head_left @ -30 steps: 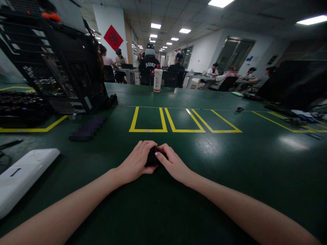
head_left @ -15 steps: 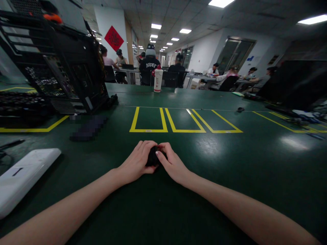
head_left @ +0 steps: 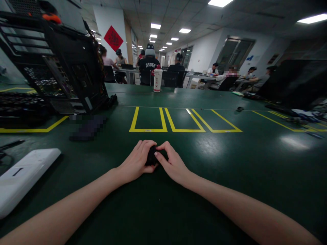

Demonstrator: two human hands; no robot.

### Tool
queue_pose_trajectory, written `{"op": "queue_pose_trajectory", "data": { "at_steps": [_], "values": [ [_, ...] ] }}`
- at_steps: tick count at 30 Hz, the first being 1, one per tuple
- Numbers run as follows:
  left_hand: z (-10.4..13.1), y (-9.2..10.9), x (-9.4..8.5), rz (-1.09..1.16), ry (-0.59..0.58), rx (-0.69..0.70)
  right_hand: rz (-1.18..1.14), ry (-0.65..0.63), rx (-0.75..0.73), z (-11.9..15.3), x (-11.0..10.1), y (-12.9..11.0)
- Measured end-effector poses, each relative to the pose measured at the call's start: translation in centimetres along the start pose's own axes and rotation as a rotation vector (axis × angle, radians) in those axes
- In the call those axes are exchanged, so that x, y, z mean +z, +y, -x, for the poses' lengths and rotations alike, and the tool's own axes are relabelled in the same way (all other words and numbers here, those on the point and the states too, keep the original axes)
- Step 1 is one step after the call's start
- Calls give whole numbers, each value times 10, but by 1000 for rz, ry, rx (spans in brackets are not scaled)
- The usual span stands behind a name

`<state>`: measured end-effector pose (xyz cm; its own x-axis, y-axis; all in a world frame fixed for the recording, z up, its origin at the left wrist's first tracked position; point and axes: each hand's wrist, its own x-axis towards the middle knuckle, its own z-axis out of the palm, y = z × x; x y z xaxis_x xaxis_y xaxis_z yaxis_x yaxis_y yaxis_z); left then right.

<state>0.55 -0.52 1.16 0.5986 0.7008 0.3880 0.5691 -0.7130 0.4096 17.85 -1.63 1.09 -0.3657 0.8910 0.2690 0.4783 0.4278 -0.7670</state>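
Observation:
A small black object (head_left: 151, 156) lies between my hands on the dark green table; it is dark and mostly covered, so its kind cannot be made out. My left hand (head_left: 136, 158) is wrapped around its left side, fingers over the top and thumb along the near edge. From the right, my right hand (head_left: 172, 162) has its thumb and index finger curved against the black object, pinching at its edge. Both forearms reach in from the bottom corners.
Yellow tape outlines (head_left: 148, 130) mark the green table (head_left: 178, 211) beyond my hands. An open black computer case (head_left: 79, 75) stands at left, with a white device (head_left: 28, 173) nearer me. A white cup (head_left: 157, 81) stands farther back. Several people sit at other tables.
My right thumb and index finger have shifted slightly on the black object, with a wider gap showing between them. The left hand keeps its hold.

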Motion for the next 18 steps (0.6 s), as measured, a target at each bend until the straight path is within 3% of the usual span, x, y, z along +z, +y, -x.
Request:
{"op": "queue_pose_trajectory", "data": {
  "at_steps": [5,9,13,18],
  "values": [
    [0,1,-1,17,-20,-16,-20,-21,51,1,1,3],
    [-1,0,1,8,-6,-20,29,-64,-26,7,-2,-1],
    [-1,-1,2,8,8,-11,59,-29,-115,9,-4,-5],
    [-2,0,2,-4,-2,-16,-9,24,-8,2,-1,0]
  ]
}}
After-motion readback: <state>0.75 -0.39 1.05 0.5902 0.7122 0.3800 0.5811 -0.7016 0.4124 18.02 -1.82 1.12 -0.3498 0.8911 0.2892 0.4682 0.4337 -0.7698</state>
